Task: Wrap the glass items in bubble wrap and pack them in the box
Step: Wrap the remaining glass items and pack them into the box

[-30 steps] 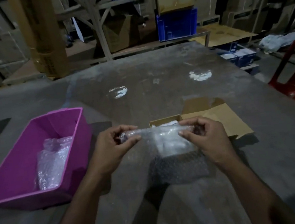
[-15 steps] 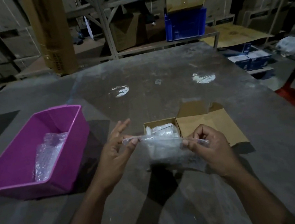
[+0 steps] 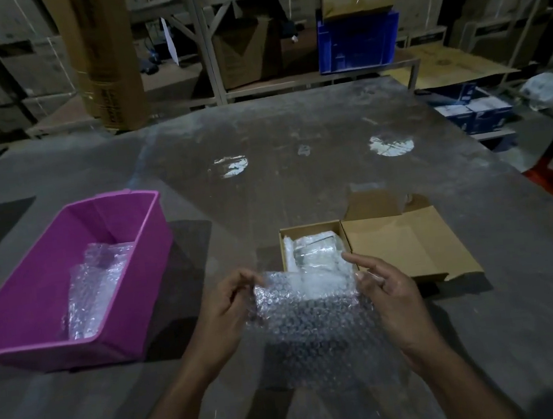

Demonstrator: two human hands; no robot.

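Left hand (image 3: 226,309): fingers curled, pinching the left upper edge of the bubble wrap sheet (image 3: 312,322) between thumb and fingertips.

Right hand (image 3: 390,294): forefinger extended, remaining fingers curled, gripping the right upper edge of the same sheet.

Bubble wrap sheet: held spread between the two hands above the surface (image 3: 299,179), upper edge running left to right, the rest hanging down toward the near side. Whether a glass item lies inside it cannot be told.

Cardboard box (image 3: 310,231): just beyond the hands, touching the sheet's upper edge in view; open, its lid flap (image 3: 407,248) folded out flat to the right. Contents: wrapped bundles (image 3: 316,249), pale and packed close.

Pink bin (image 3: 70,284): left of the hands, well apart; long axis near to far; holds loose bubble wrap (image 3: 96,291).

Blue crate (image 3: 357,41): far side, on a shelf.
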